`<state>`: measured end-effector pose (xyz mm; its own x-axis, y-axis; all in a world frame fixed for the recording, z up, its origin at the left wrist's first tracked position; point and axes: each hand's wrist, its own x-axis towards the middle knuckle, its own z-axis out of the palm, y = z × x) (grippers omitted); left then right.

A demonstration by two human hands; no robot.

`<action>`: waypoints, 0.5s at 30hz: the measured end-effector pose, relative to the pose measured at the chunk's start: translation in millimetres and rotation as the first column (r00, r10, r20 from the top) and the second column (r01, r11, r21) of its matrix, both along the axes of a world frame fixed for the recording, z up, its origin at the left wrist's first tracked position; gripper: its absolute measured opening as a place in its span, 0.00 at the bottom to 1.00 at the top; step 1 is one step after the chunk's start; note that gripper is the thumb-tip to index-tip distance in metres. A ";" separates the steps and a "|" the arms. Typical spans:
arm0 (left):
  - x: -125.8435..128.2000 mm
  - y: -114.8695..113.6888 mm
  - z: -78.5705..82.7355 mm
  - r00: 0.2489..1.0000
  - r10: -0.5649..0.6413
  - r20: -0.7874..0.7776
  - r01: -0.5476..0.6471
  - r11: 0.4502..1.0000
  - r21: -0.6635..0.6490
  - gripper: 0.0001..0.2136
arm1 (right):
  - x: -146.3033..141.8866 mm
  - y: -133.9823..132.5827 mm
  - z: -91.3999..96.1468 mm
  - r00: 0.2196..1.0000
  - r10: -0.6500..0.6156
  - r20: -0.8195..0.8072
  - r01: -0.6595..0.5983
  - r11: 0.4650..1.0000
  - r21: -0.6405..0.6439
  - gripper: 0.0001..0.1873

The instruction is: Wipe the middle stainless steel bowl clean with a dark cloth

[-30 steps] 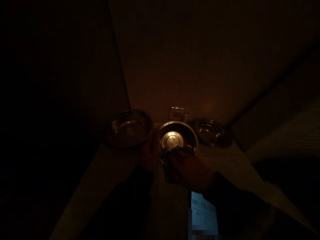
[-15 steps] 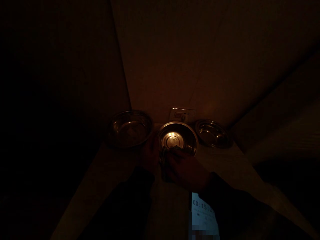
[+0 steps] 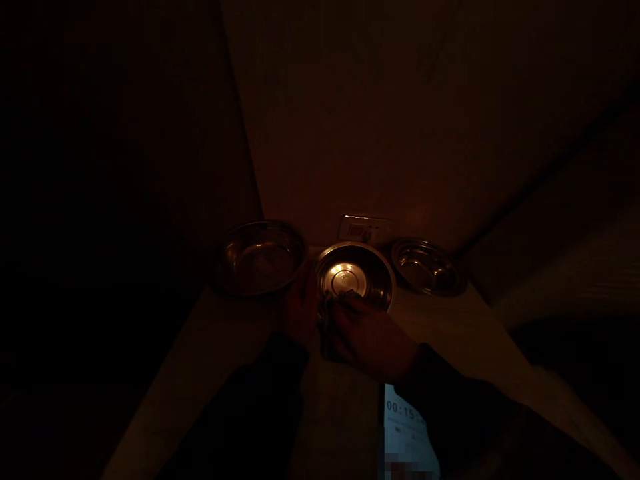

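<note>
A shiny metal bowl sits in the middle of a dim table, its round bottom lit from inside. My right hand is closed on a dark, crumpled cloth that lies over the near rim of this bowl and reaches a little inside. At the bowl's left side is my left hand, touching or very near its outer wall. Darkness hides the fingers of that hand, so its grip is unclear.
A wide metal basin stands at the table's back left and a divided metal dish at the back right. A wall socket is behind the bowl. Below my right forearm a lit phone shows a timer on the table.
Both hands, the cloth and the bowl stay nearly in place. The bowl and my right hand appear shifted very slightly up.
</note>
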<state>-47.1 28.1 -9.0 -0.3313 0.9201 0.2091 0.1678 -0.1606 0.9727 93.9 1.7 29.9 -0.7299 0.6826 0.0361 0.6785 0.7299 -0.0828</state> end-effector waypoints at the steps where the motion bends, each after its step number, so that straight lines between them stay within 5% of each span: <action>1: 0.0 0.3 -1.0 1.000 -0.002 0.003 0.002 1.000 0.005 0.17 | -0.5 -0.1 0.2 1.000 -0.007 0.000 0.007 1.000 -0.003 0.18; 15: -0.4 -0.8 4.5 0.994 0.036 0.102 -0.031 0.998 -0.047 0.17 | 3.0 0.2 -6.3 0.998 -0.016 -0.059 0.016 1.000 0.000 0.20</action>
